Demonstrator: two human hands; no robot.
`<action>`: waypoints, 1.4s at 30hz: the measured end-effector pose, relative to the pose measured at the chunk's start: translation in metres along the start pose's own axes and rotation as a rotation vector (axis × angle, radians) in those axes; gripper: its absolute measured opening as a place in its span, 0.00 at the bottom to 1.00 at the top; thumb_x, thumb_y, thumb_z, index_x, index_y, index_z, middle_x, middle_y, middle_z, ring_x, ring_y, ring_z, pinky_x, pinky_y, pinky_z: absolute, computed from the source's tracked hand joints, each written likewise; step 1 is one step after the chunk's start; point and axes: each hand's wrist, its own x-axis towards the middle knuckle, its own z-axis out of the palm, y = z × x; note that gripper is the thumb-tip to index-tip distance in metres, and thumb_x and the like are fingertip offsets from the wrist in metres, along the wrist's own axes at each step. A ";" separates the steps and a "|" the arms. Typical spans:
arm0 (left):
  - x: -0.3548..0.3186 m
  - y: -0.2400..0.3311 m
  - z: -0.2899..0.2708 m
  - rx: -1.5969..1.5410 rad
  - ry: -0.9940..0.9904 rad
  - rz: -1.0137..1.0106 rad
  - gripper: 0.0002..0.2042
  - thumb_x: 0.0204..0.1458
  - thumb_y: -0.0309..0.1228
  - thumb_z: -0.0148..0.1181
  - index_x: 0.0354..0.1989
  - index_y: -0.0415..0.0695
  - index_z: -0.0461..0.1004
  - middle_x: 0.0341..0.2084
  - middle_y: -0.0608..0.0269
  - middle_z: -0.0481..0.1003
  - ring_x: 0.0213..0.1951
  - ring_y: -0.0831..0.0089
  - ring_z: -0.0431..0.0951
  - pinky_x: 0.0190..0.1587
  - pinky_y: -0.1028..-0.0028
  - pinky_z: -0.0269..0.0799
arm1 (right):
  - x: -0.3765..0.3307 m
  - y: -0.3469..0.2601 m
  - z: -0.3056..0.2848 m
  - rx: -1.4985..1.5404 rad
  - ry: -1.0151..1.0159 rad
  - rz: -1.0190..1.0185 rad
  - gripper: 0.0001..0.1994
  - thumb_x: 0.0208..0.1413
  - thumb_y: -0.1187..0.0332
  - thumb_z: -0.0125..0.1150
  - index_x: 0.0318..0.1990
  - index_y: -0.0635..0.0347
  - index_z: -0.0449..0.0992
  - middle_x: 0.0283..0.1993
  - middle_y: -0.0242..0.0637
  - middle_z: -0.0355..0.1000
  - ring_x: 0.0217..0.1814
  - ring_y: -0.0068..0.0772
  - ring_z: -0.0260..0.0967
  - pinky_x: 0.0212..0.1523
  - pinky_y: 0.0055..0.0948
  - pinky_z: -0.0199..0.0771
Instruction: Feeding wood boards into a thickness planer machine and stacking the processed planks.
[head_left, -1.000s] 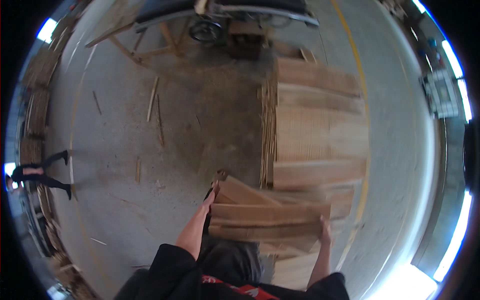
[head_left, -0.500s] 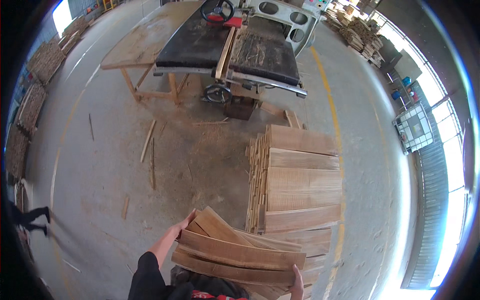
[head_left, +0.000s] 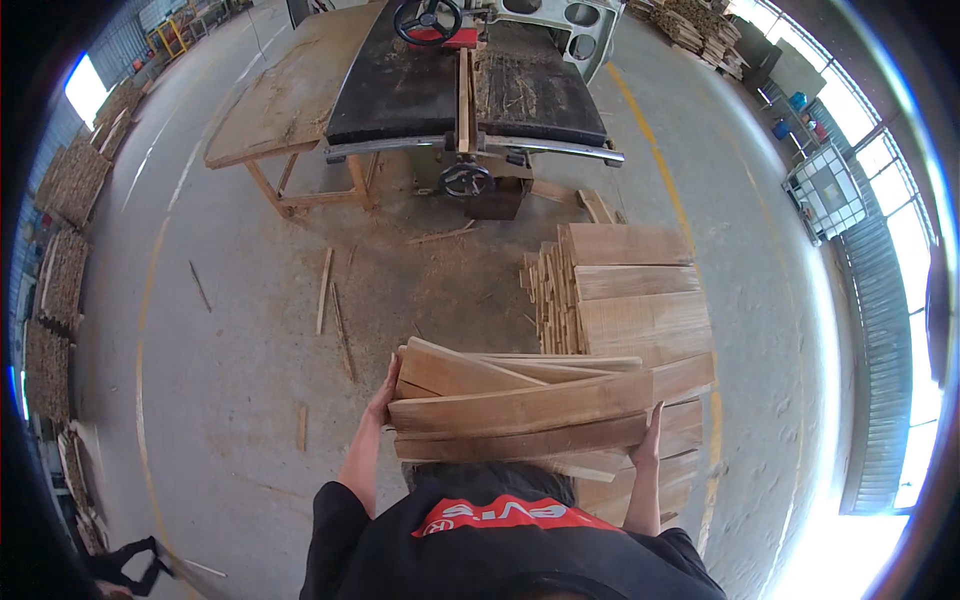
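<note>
A loose bundle of brown wooden boards point(head_left: 520, 405) is held crosswise in front of my body. My left hand point(head_left: 382, 395) grips its left end and my right hand point(head_left: 648, 442) presses against its right end. Both hands are closed on the boards, with some fingers hidden behind the wood. The boards lie unevenly, one of them slanting across the others at the left. Just beyond the bundle, to the right, stands a tall stack of flat boards point(head_left: 645, 325), partly covered by the held ones.
Ahead is a woodworking machine with a black table point(head_left: 540, 105) and a handwheel point(head_left: 467, 181). A wooden side table point(head_left: 270, 115) adjoins it on the left. Thin offcuts point(head_left: 324, 290) and sawdust lie on the floor. At the lower left, part of another person point(head_left: 135, 567) shows.
The bundle has risen and shifted forward and right in the picture, with both hands still on it. My view has shifted too, bringing more of my shirt and arms into sight.
</note>
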 end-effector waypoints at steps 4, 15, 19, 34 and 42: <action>0.020 0.014 -0.011 -0.116 0.063 0.070 0.46 0.58 0.75 0.42 0.79 0.57 0.53 0.74 0.61 0.59 0.72 0.59 0.64 0.68 0.56 0.66 | 0.032 -0.026 0.034 -0.024 0.038 -0.045 0.57 0.54 0.19 0.46 0.76 0.61 0.56 0.78 0.45 0.58 0.78 0.49 0.56 0.75 0.48 0.57; 0.159 0.202 0.047 -0.011 0.216 0.184 0.37 0.64 0.65 0.50 0.71 0.49 0.67 0.64 0.59 0.73 0.60 0.64 0.76 0.57 0.60 0.77 | 0.231 -0.103 0.110 0.239 0.010 -0.091 0.42 0.65 0.31 0.44 0.76 0.51 0.59 0.75 0.41 0.61 0.77 0.46 0.57 0.76 0.49 0.55; 0.199 0.321 0.111 0.018 0.155 0.105 0.36 0.64 0.64 0.51 0.68 0.47 0.70 0.60 0.59 0.76 0.57 0.66 0.78 0.53 0.62 0.77 | 0.267 -0.138 0.119 0.277 -0.002 -0.021 0.41 0.65 0.31 0.42 0.75 0.49 0.61 0.74 0.41 0.63 0.75 0.47 0.60 0.74 0.50 0.58; 0.425 0.587 0.295 0.699 -0.162 -0.117 0.50 0.52 0.77 0.50 0.67 0.41 0.73 0.65 0.50 0.72 0.63 0.61 0.74 0.64 0.60 0.67 | 0.302 -0.227 0.202 0.454 0.401 -0.078 0.45 0.62 0.27 0.39 0.76 0.50 0.60 0.76 0.44 0.59 0.76 0.52 0.58 0.74 0.56 0.56; 0.547 0.722 0.350 0.979 -0.341 0.020 0.47 0.55 0.75 0.49 0.61 0.40 0.78 0.63 0.43 0.72 0.64 0.54 0.74 0.67 0.59 0.66 | 0.375 -0.261 0.309 0.520 0.481 -0.161 0.42 0.67 0.29 0.36 0.77 0.50 0.55 0.76 0.44 0.59 0.76 0.51 0.57 0.75 0.56 0.55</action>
